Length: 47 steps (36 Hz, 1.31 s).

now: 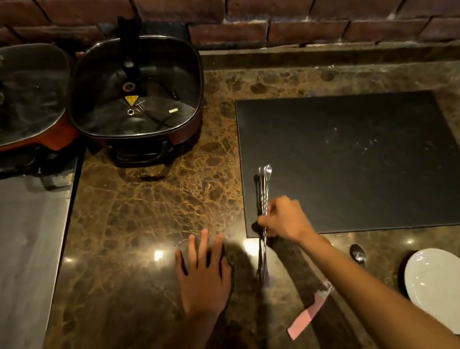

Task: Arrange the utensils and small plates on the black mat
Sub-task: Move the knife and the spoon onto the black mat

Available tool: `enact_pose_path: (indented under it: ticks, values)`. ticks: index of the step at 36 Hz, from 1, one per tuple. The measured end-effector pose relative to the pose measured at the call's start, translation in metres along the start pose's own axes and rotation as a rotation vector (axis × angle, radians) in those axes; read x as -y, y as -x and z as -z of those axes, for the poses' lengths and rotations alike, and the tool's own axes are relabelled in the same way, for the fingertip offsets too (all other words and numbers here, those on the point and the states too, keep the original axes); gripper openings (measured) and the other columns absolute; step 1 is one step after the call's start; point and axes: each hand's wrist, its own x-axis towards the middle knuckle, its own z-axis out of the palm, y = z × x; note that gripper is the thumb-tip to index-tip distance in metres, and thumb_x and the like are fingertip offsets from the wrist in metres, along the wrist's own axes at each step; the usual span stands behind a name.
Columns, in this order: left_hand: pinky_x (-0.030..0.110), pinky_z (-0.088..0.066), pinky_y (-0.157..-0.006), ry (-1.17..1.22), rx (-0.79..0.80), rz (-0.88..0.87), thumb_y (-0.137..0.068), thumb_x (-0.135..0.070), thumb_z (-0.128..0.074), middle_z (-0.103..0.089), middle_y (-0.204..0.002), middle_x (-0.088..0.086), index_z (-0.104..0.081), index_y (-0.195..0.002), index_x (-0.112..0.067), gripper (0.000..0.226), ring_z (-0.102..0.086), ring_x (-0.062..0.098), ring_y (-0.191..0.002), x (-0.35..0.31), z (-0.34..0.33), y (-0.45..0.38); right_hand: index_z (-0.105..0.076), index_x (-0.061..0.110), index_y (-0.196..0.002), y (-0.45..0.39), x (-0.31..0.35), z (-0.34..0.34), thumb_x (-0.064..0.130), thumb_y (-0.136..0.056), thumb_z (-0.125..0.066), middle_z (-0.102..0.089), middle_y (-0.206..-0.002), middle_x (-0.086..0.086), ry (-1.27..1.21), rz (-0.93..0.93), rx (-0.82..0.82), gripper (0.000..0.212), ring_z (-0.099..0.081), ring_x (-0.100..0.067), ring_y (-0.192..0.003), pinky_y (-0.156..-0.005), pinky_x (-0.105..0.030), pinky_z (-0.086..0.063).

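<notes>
Forearms reach in from the lower frame: left hand (204, 275) flat, released, on the brown marble worktop (138, 205); right hand (284, 220) grasps bundled steel utensils (262, 199). Best laid parallel along the black rectangular mat's (353, 157) left edge.

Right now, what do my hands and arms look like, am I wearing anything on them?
Both arms are bare as far as the picture shows: no sleeves, gloves, watch or bracelets. The left hand and right hand show no rings that can be made out, though the light is dim. Each forearm runs out of the bottom edge uncovered.
</notes>
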Motion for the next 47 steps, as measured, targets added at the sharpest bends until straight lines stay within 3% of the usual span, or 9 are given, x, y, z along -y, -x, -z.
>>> enact_pose_path:
  ticks: [10, 17, 20, 25, 29, 32, 36, 41, 47]
  values:
    - [0.063, -0.023, -0.12, -0.008, 0.011, 0.001, -0.102, -0.045, -0.029, -0.029, -0.168, 0.004, -0.029, -0.16, -0.033, 0.058, -0.022, 0.03, -0.156, -0.003, 0.01, 0.0, -0.068, -0.003, -0.092, -0.101, 0.024, 0.036, 0.011, -0.079, -0.077, -0.072, -0.094, -0.021, -0.072, -0.091, -0.031, 0.021, -0.074, -0.03, -0.077, -0.076, -0.044, -0.062]
    - [0.062, -0.023, -0.119, -0.011, 0.022, 0.005, -0.101, -0.045, -0.03, -0.027, -0.169, 0.003, -0.028, -0.16, -0.035, 0.06, -0.021, 0.029, -0.157, -0.004, 0.01, 0.001, -0.07, -0.004, -0.075, -0.1, 0.015, 0.026, 0.018, -0.084, -0.071, -0.073, -0.071, -0.019, -0.085, -0.067, -0.075, 0.023, -0.074, -0.025, -0.065, -0.078, -0.044, -0.061]
    - [0.061, -0.021, -0.12, -0.01, 0.028, 0.003, -0.101, -0.045, -0.03, -0.025, -0.169, 0.002, -0.024, -0.16, -0.036, 0.06, -0.02, 0.029, -0.157, -0.003, 0.007, -0.001, -0.063, 0.003, -0.076, -0.087, 0.007, 0.027, 0.031, -0.089, -0.065, -0.07, -0.063, -0.015, -0.052, -0.036, -0.125, 0.031, -0.07, -0.023, -0.054, -0.077, -0.042, -0.06]
    - [0.061, -0.017, -0.121, -0.008, 0.049, 0.01, -0.103, -0.047, -0.022, -0.023, -0.17, 0.001, -0.024, -0.16, -0.037, 0.058, -0.019, 0.028, -0.157, -0.002, 0.006, -0.001, -0.056, 0.008, -0.092, -0.047, -0.02, 0.029, 0.028, -0.092, -0.061, -0.07, -0.085, -0.016, -0.092, -0.05, -0.177, 0.021, -0.071, -0.027, -0.055, -0.064, -0.038, -0.061]
    - [0.061, -0.017, -0.122, -0.013, 0.061, 0.009, -0.102, -0.047, -0.023, -0.02, -0.171, 0.002, -0.026, -0.161, -0.035, 0.06, -0.018, 0.029, -0.157, -0.005, 0.014, 0.0, -0.057, 0.008, -0.097, -0.001, -0.057, 0.022, 0.027, -0.091, -0.063, -0.07, -0.087, -0.012, -0.066, -0.091, -0.239, 0.021, -0.07, -0.031, -0.081, -0.075, -0.038, -0.056]
    - [0.06, -0.017, -0.123, -0.006, 0.073, 0.011, -0.101, -0.047, -0.02, -0.016, -0.172, 0.0, -0.024, -0.161, -0.036, 0.061, -0.014, 0.027, -0.158, -0.007, 0.019, 0.001, -0.054, 0.012, -0.093, 0.039, -0.085, 0.011, 0.026, -0.09, -0.065, -0.063, -0.082, -0.002, -0.033, -0.101, -0.293, 0.018, -0.064, -0.025, -0.082, -0.07, -0.028, -0.042]
    - [0.061, -0.019, -0.121, 0.025, 0.063, -0.002, -0.102, -0.044, -0.023, -0.022, -0.17, 0.001, -0.03, -0.16, -0.032, 0.06, -0.02, 0.029, -0.157, -0.007, 0.019, 0.003, -0.052, 0.019, -0.087, 0.089, -0.113, -0.006, 0.035, -0.089, -0.065, -0.06, -0.083, 0.003, 0.044, -0.123, -0.313, 0.021, -0.055, -0.008, -0.07, -0.061, -0.021, -0.04]
    - [0.061, -0.022, -0.119, 0.042, -0.008, -0.03, -0.104, -0.042, -0.031, -0.034, -0.166, 0.003, -0.037, -0.157, -0.031, 0.055, -0.034, 0.032, -0.151, -0.005, 0.013, -0.008, -0.057, 0.023, -0.077, 0.133, -0.128, -0.029, 0.049, -0.095, -0.049, -0.06, -0.073, 0.006, 0.23, -0.157, -0.177, 0.032, -0.06, -0.011, -0.064, -0.061, -0.03, -0.051]
    - [0.063, -0.02, -0.12, 0.004, -0.087, -0.061, -0.108, -0.043, -0.032, -0.028, -0.169, 0.003, -0.025, -0.162, -0.03, 0.055, -0.028, 0.031, -0.154, -0.005, 0.005, -0.02, -0.067, 0.021, -0.091, 0.147, -0.133, -0.047, 0.057, -0.092, -0.048, -0.068, -0.087, -0.002, 0.157, -0.333, -0.09, 0.04, -0.069, -0.026, -0.087, -0.07, -0.033, -0.051]
